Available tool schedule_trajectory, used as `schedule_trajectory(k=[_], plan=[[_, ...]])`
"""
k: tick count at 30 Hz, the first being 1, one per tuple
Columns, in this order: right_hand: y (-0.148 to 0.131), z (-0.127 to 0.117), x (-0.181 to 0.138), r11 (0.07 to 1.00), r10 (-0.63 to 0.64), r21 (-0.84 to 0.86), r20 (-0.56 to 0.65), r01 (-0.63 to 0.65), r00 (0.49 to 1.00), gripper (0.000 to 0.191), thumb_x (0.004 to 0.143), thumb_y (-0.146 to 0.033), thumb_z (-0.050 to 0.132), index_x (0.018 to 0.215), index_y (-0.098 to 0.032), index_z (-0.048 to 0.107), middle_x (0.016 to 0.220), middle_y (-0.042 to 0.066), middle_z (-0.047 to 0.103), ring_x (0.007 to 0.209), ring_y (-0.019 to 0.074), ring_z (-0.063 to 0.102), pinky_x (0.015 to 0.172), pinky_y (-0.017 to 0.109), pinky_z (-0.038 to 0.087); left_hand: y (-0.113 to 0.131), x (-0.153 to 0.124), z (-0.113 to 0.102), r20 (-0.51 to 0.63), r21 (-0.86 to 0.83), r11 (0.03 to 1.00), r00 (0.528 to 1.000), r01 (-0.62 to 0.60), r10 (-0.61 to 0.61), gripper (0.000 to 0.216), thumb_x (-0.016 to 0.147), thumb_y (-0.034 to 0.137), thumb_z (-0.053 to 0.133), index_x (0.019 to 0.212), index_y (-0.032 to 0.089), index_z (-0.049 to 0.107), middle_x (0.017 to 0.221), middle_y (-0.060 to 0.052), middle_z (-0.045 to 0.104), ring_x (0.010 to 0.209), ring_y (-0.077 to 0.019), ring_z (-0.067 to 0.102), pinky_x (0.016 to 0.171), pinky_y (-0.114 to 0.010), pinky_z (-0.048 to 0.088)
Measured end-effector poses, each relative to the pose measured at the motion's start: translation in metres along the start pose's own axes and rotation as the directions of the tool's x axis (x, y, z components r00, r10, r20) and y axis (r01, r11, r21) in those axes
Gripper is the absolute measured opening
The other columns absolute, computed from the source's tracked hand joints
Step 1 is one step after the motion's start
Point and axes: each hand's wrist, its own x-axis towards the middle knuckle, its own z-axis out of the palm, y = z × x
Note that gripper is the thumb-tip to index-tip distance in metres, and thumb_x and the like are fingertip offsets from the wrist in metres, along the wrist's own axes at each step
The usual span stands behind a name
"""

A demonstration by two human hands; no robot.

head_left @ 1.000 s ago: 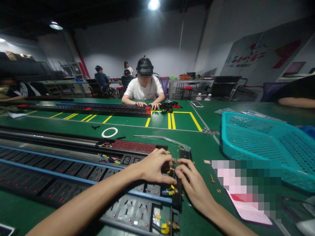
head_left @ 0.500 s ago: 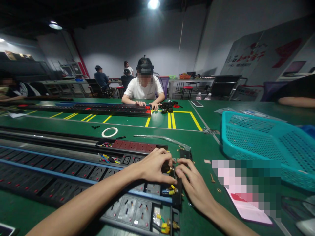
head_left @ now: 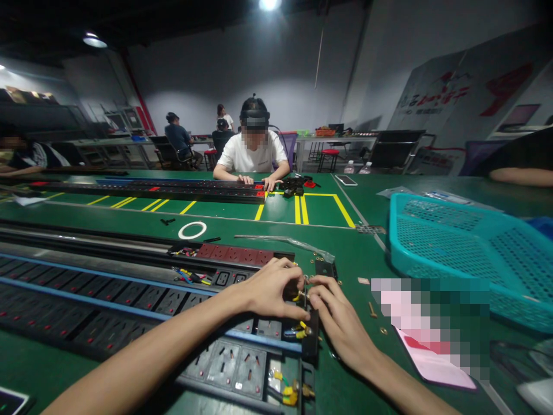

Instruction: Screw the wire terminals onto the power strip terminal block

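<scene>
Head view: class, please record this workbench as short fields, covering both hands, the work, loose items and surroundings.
Left hand: curled at the black end plate
Right hand: at the plate's outer side, fingertips near the left hand's
Grip: cannot tell whether anything is pinched
Work: long socket strips, side by side
Loose items: white ring, brass-coloured bolt
Right side: teal basket
Across green table: co-worker, white shirt

No text readable; red characters (head_left: 454, 97) on banner (head_left: 464, 115) blurred.

Flat black socket strip (head_left: 270, 328), black end plate (head_left: 310, 344) (yellow-sleeved wires (head_left: 301, 332) alongside)
</scene>
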Motion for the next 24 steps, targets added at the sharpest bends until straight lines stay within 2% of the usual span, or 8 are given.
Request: schedule_trajectory(k=[5, 11, 18, 24], plan=[[-0.0028, -0.0025, 0.0001, 1.000, -0.020, 0.022, -0.016, 0.021, 1.000, 0.016, 0.100, -0.032, 0.044, 0.098, -0.024, 0.057, 0.116, 0.008, 0.056, 0.114, 0.0248, 0.058, 0.095, 0.038, 0.049, 0.0004, -0.0001, -0.0008, -0.002, -0.001, 1.000, 1.000, -0.011, 0.011, 0.048, 0.068, 0.047, 0.087, 0.097, 0.020, 0.061, 0.099, -0.006, 0.058, 0.103, -0.0279, 0.054, 0.088, -0.036, 0.042], [0.0004, -0.0001, 0.0008, 1.000, 0.021, 0.010, 0.027, -0.021, 0.999, 0.032, 0.104, -0.034, 0.035, 0.088, -0.023, 0.061, 0.116, 0.009, 0.055, 0.113, 0.0251, 0.058, 0.097, 0.040, 0.047, 0.0002, 0.0003, 0.0001, -0.004, -0.009, 1.000, 1.000, -0.017, 0.017, 0.047, 0.067, 0.047, 0.088, 0.095, 0.020, 0.061, 0.100, -0.006, 0.058, 0.106, -0.0290, 0.054, 0.090, -0.036, 0.043], [-0.0003, -0.0018, -0.0004, 0.999, -0.008, 0.034, -0.010, 0.008, 1.000, 0.015, 0.100, -0.032, 0.044, 0.099, -0.024, 0.056, 0.118, 0.009, 0.054, 0.115, 0.0245, 0.057, 0.094, 0.038, 0.048, -0.0012, 0.0002, 0.0009, -0.008, -0.013, 1.000, 1.000, -0.028, 0.028, 0.045, 0.068, 0.046, 0.087, 0.094, 0.019, 0.061, 0.101, -0.006, 0.058, 0.104, -0.0282, 0.054, 0.089, -0.036, 0.043], [0.0038, 0.0014, 0.0019, 0.998, -0.017, 0.056, 0.012, 0.016, 1.000, 0.019, 0.102, -0.032, 0.041, 0.094, -0.024, 0.056, 0.113, 0.009, 0.055, 0.113, 0.0253, 0.057, 0.097, 0.041, 0.046, -0.0011, -0.0004, 0.0015, -0.006, -0.016, 0.999, 0.999, -0.051, 0.051, 0.044, 0.069, 0.045, 0.087, 0.093, 0.020, 0.060, 0.102, -0.005, 0.062, 0.108, -0.0289, 0.053, 0.093, -0.037, 0.041]])
